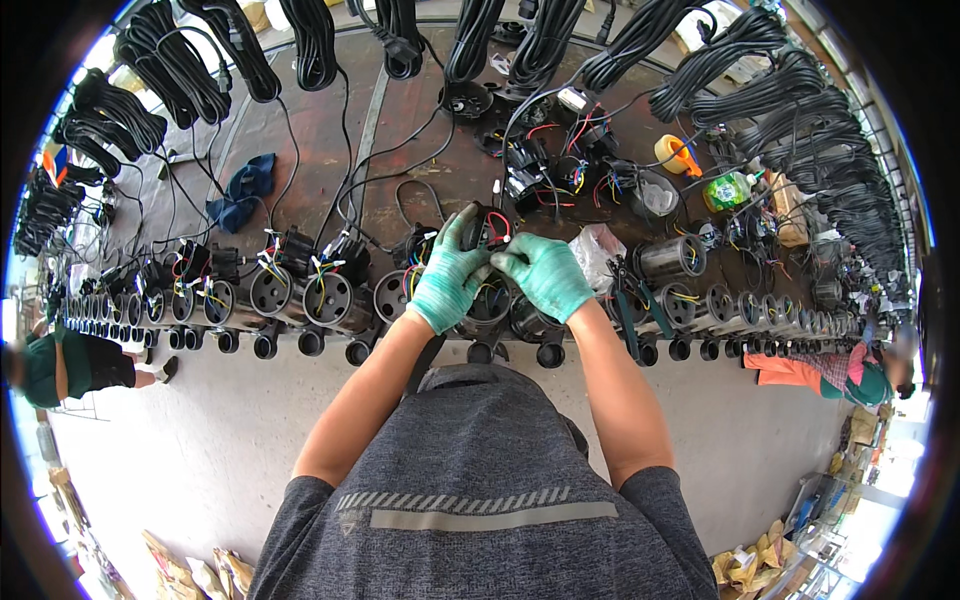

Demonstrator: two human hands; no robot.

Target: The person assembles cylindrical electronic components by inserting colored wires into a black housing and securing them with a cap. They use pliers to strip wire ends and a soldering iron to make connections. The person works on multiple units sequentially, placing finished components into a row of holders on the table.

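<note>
My left hand [448, 270], in a green-coated glove, is closed around a black plastic part [474, 232] near the table's front edge. A red wire [499, 222] loops up from that part. Beside it my right hand [546, 274], gloved the same way, pinches with thumb and forefinger close to the left fingertips. What sits in that pinch is too small to make out. Below the hands stands an open metal cylinder [487, 306], partly hidden by the left hand. To the right, pliers with dark green handles [625, 306] lean at the edge by a clear plastic bag [598, 254].
A row of metal cylinders [328, 298] with wires lines the front edge. Bundled black cables [315, 45] hang along the far side. A blue cloth [243, 190], yellow tape roll [675, 154] and green-labelled bottle [730, 191] lie on the table [330, 130]. People stand far left and right.
</note>
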